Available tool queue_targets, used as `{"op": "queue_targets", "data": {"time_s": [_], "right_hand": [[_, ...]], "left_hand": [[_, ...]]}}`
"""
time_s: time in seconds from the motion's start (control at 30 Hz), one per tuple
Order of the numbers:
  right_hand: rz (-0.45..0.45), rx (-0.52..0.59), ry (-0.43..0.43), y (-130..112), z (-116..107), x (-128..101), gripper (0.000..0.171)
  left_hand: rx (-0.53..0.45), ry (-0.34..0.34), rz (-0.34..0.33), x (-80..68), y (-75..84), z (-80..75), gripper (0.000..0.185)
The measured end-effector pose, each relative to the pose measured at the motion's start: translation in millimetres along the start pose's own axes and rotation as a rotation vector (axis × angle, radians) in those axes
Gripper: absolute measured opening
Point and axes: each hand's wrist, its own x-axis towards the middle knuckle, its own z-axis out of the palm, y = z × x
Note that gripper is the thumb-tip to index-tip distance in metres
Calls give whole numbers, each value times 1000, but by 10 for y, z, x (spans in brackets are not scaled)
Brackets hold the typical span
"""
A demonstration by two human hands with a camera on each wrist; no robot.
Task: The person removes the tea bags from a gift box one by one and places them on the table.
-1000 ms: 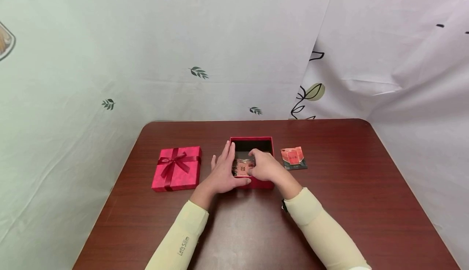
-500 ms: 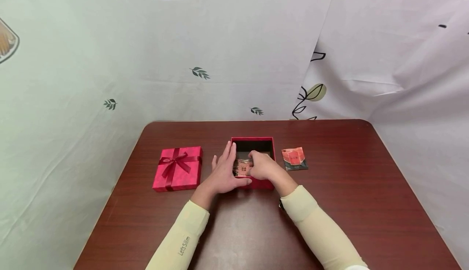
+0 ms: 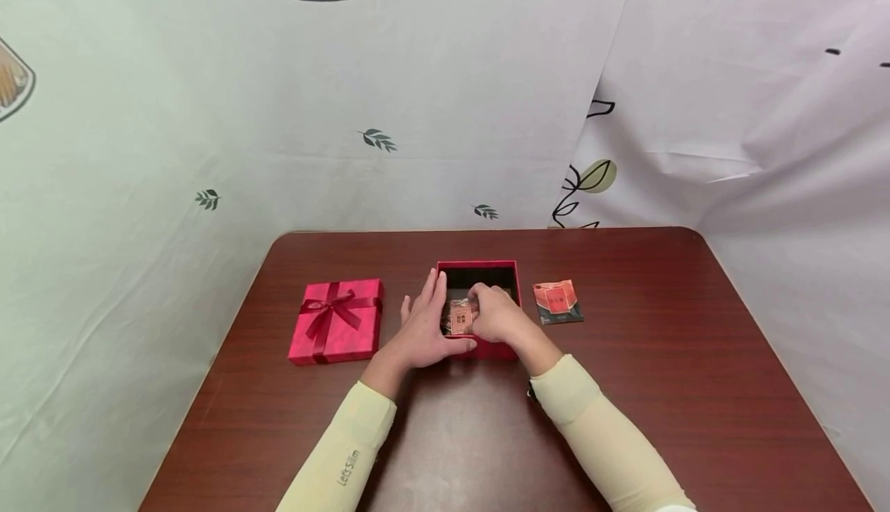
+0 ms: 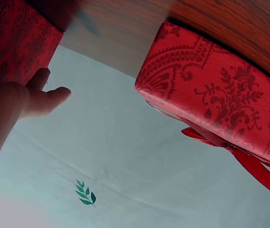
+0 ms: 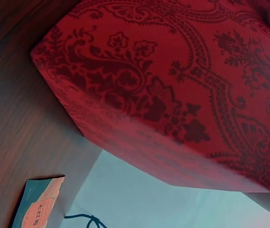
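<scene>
From the head camera, our left hand [image 3: 422, 332] lay flat, fingers straight, against the open red box [image 3: 480, 271], steadying it, while our right hand [image 3: 495, 315] pinched a small packet [image 3: 460, 317] inside; we judged a low, level release best. Our left wrist view showed the lid [image 4: 220, 99]; our right wrist, the spare packet [image 5: 37, 204].

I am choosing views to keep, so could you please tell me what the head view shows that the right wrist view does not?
Only the head view shows the left hand against the open red box, the right hand holding a packet inside it, and the ribboned lid. Only the right wrist view shows the box's patterned outer wall close up. Both show the second packet on the table.
</scene>
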Motion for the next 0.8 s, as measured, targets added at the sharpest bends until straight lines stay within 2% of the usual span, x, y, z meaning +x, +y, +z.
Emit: {"op": "queue_targets", "data": {"time_s": [0.33,0.53,0.8], "right_hand": [[-12,12,19,-1,20,8,53],[-28,57,46,4,15,22,45],[-26,116,71,12,10,44,48]], "left_hand": [[-10,-11,-9,-6,5,-7,127],[1,-19,-9,-3,2,-8,126],[14,-15,-6,-3,7,-16,126]]}}
